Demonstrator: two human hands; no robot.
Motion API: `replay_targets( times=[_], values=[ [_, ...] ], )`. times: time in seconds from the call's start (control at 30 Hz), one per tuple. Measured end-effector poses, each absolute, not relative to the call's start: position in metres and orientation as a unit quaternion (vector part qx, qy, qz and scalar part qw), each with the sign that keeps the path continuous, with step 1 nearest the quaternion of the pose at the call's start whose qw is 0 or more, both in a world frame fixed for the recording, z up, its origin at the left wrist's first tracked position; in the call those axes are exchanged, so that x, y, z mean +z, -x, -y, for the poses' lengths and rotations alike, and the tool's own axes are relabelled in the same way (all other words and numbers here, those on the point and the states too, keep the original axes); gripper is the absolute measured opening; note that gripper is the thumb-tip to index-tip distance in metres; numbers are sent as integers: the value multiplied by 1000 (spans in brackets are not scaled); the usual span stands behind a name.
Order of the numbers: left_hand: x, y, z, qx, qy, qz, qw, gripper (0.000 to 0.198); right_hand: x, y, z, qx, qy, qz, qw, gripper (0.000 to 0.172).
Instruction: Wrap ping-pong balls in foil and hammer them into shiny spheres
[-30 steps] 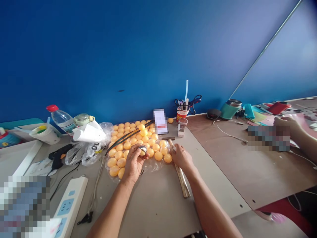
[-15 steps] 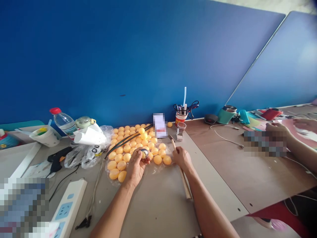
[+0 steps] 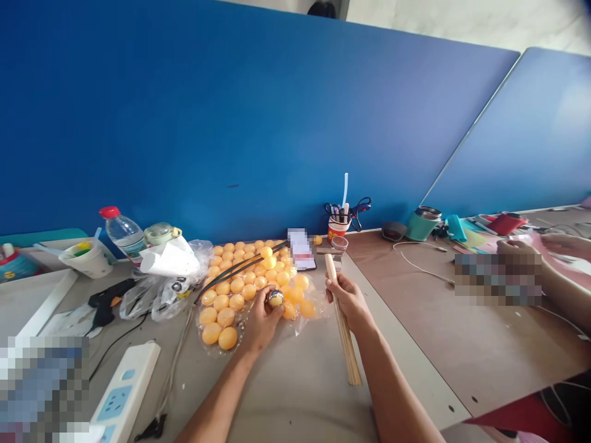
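Note:
My left hand is closed around a shiny metal ball, which shows between the thumb and fingers. Just beyond it, many orange balls lie in clear plastic wrap, and two dark strips cross over them. To the right, my right hand grips a pale wooden stick whose upper end points away from me. Below that hand, a bundle of thin wooden sticks runs toward me in the same line. Whether the hand also holds this bundle, I cannot tell.
A phone stands behind the balls, near a cup of tools. A power strip, glue gun and bottle are at left. At right are a green jar and another person's hand.
My view has tilted up slightly. My left hand has turned, so the metal ball shows more toward me. In my right hand, the stick's pale upper end now shows more broadly.

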State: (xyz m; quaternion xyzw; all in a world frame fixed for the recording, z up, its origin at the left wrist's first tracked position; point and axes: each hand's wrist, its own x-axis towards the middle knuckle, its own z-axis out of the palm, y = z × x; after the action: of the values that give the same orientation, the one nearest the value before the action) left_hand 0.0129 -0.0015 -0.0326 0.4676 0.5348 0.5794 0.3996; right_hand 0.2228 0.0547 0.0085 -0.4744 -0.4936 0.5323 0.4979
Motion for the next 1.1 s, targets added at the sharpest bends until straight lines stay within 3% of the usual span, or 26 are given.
replay_targets(
  times=[0.2, 0.47, 0.7, 0.9, 1.1],
  values=[
    [-26, -13, 4, 553, -477, -578, 365, 39, 23, -221, -45, 567, 396, 489, 531, 34],
    [-26, -10, 5, 539, -489, -581, 364, 41, 7, -221, -52, 569, 444, 545, 427, 19],
    [-18, -16, 5, 543, -465, -581, 389, 41, 20, -210, -36, 579, 364, 597, 420, 31],
    [-14, -15, 4, 581, -444, -552, 401, 42, 32, -203, -17, 562, 361, 671, 321, 18],
    [-14, -13, 4, 598, -421, -553, 399, 46, 35, -202, -12, 493, 377, 735, 273, 17]
  ],
)
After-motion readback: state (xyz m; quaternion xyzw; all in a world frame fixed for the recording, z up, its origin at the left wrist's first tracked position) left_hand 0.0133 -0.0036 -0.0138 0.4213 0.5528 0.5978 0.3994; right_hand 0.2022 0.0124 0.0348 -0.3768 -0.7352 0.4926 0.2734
